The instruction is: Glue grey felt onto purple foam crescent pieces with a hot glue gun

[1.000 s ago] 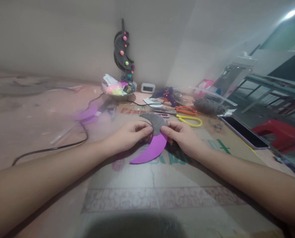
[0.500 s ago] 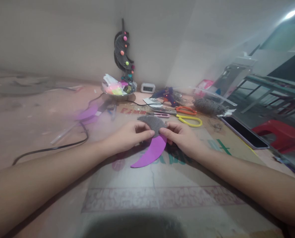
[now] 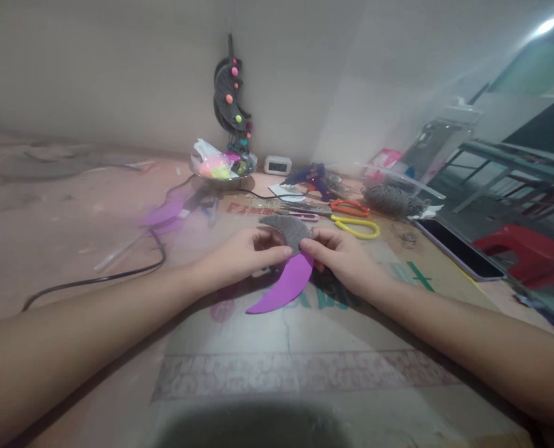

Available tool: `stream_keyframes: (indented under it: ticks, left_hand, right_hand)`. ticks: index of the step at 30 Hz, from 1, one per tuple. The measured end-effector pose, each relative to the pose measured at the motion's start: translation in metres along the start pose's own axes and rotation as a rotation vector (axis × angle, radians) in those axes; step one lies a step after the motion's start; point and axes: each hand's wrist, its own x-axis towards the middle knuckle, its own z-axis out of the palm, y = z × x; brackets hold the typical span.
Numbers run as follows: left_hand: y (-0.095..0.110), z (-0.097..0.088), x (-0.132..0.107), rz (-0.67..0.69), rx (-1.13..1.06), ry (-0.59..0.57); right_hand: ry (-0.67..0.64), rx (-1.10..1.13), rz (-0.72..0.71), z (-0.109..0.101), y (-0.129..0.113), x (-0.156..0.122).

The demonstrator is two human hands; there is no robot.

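Over cardboard (image 3: 327, 336), left hand (image 3: 244, 254) and right hand (image 3: 346, 256) tight on a crescent (image 3: 289, 283).

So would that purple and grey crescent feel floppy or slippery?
The crescent looks thin, so probably light. Its purple tail shows no obvious sag, so likely fairly stiff. The textured grey part probably slips less.

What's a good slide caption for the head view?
Left hand and right hand hold a crescent, gray above and purple below, over printed cardboard.
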Motion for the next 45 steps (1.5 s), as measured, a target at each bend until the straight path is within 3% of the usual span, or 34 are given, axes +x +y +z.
stream_keyframes:
  ticks: [7, 26, 33, 35, 38, 40, 43, 45]
  left_hand:
    - [-0.001, 0.002, 0.001, -0.039, -0.029, 0.055]
    - [-0.003, 0.000, 0.001, -0.039, -0.035, 0.048]
    - [0.002, 0.002, -0.001, -0.013, -0.078, 0.162]
    - [0.000, 0.002, 0.000, 0.019, -0.113, 0.195]
    - [-0.006, 0.001, 0.002, 0.047, -0.167, 0.210]
    - [-0.010, 0.000, 0.004, 0.086, -0.178, 0.160]
    - [-0.012, 0.000, 0.005, 0.156, -0.154, 0.068]
    - [-0.011, 0.001, 0.004, 0.138, -0.157, 0.082]
  right_hand:
    - [0.052, -0.062, -0.041, -0.002, 0.003, 0.001]
    - [-0.015, 0.021, 0.000, 0.000, 0.004, 0.002]
    - [-0.100, -0.052, -0.015, 0.001, 0.007, 0.002]
    - [-0.062, -0.147, -0.098, 0.000, 0.003, 0.000]
    - [0.161, -0.411, -0.368, -0.007, -0.003, -0.001]
    - [0.280, -0.608, -0.568, -0.014, -0.003, 0.000]
    - [0.276, -0.842, -0.808, -0.024, 0.005, 0.006]
    - [0.229, -0.961, -0.901, -0.027, 0.012, 0.009]
